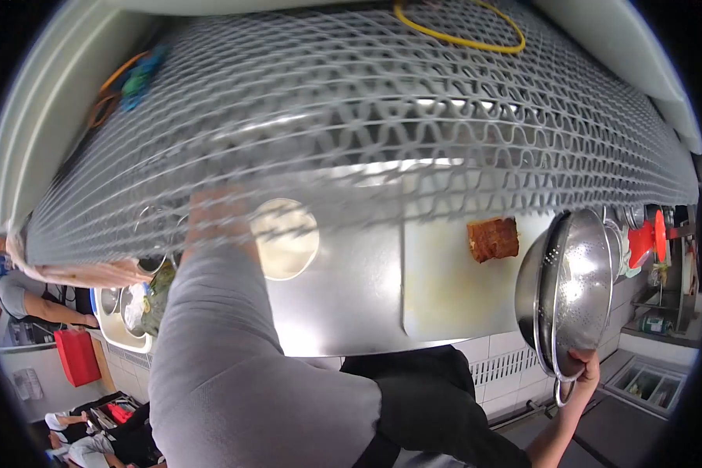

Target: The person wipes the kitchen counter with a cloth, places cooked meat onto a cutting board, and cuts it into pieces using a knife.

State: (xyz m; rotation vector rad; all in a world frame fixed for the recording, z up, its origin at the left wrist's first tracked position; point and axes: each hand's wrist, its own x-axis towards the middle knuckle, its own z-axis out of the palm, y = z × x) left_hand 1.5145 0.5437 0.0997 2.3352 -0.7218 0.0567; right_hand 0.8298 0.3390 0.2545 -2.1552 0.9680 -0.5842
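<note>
My right hand (584, 370) grips the rim of a shiny steel colander (586, 285), tilted on its side. Nested against it is a metal bowl (529, 288). My left arm, in a grey sleeve, reaches forward over the steel counter (347, 300). Beyond the wrist, my left hand (220, 209) is behind wire mesh and blurred, so its fingers do not show. Just right of that forearm stands a round, whitish container (290, 248). A browned block that looks like roasted meat (492, 239) lies on a white cutting board (444, 300), left of the colander.
Grey wire mesh (413, 101) stretches across the upper view, with a yellow loop (476, 43) on it. To the left are a cream tub (117, 334) holding metal bowls and a red box (77, 356). Other people appear at the far left. Lidded compartments (643, 384) sit lower right.
</note>
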